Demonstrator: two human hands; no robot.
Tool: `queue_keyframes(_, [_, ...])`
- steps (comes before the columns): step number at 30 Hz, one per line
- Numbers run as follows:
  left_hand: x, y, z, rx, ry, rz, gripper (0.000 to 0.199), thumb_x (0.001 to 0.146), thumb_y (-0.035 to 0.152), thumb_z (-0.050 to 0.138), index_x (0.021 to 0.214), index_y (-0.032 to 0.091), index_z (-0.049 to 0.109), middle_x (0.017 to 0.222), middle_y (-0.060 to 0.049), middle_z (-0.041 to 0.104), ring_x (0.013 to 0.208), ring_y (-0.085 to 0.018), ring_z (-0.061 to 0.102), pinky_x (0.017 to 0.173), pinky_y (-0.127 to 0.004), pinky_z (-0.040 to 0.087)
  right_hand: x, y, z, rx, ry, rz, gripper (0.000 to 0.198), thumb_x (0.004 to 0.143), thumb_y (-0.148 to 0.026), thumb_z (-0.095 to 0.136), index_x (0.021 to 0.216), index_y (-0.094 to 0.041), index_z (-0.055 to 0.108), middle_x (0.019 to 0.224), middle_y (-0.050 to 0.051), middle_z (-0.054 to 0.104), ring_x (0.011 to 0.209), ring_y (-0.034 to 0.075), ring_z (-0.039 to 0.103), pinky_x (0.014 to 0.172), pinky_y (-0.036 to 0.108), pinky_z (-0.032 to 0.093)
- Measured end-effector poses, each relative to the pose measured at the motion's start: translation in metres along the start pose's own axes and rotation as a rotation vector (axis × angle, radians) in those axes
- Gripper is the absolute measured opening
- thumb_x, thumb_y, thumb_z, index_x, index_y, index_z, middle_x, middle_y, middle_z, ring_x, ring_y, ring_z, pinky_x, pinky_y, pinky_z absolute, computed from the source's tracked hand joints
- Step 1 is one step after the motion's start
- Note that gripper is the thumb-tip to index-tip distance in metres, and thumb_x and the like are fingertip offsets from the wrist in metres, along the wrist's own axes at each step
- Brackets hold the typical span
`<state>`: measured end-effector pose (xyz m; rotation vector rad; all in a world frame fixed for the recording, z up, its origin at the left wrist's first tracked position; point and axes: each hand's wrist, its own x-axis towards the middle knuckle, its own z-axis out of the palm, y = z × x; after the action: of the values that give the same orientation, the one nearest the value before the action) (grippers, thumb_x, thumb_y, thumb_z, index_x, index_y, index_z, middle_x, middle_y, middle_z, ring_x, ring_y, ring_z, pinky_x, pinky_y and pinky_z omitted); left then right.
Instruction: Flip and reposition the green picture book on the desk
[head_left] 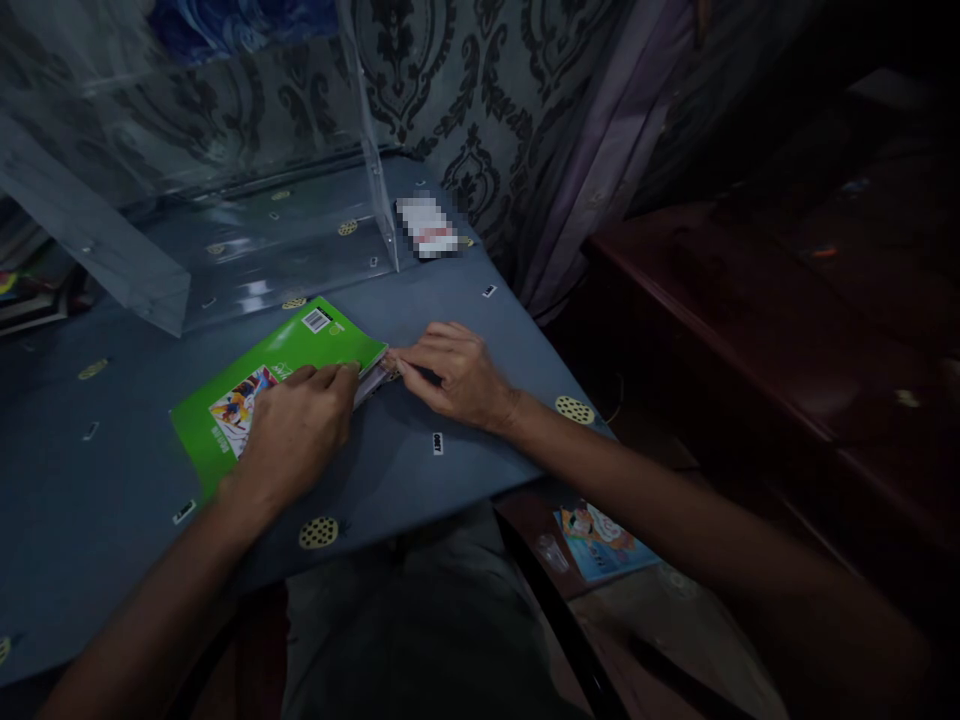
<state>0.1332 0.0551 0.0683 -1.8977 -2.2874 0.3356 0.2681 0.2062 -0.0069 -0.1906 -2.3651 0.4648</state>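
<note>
My left hand lay flat on the green booklet on the blue table, pinning it. My right hand pinched its page edges, I think, in dim light. Next came lifting the cover, needing steady pressure.

I'm seeing a clear box sitting on the worktop, a blurred card lying beside it, and a leaflet lying below.

Small box by clear case blurred — label unreadable; left hand hides booklet's middle.
</note>
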Motion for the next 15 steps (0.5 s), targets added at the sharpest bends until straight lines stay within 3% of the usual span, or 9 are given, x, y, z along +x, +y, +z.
queue_keyframes(4, [0.0001,-0.0002,-0.0018,0.007,-0.017,0.005,0.034,0.101,0.018,0.039,0.118,0.016,0.069,0.097,-0.011,0.077,0.089,-0.028,0.073,0.060,-0.031,0.044,-0.0007,0.0022,0.0017,-0.041,0.000,-0.053,0.037,0.101,-0.027,0.048,0.075,-0.017,0.072,0.067,0.004,0.067,0.072,0.018,0.055,0.072,0.034,0.039])
queue_keyframes(10, [0.0001,-0.0006,-0.0018,-0.007,-0.017,0.023,0.034,0.101,0.018,0.039,0.116,0.014,0.069,0.093,-0.012,0.076,0.089,-0.030,0.072,0.062,-0.033,0.047,-0.0010,0.0023,0.0032,0.003,0.079,-0.032,0.029,0.100,-0.023,0.049,0.106,-0.016,0.076,0.080,0.004,0.075,0.074,0.018,0.058,0.074,0.033,0.042])
queue_keyframes(15, [-0.0005,-0.0005,0.0018,0.003,0.016,0.041,0.037,0.101,0.016,0.037,0.120,0.013,0.068,0.093,-0.013,0.076,0.089,-0.031,0.072,0.062,-0.036,0.049,-0.0010,0.0026,0.0024,-0.012,0.077,-0.041,0.029,0.100,-0.023,0.049,0.099,-0.015,0.077,0.074,0.004,0.072,0.072,0.018,0.057,0.072,0.033,0.040])
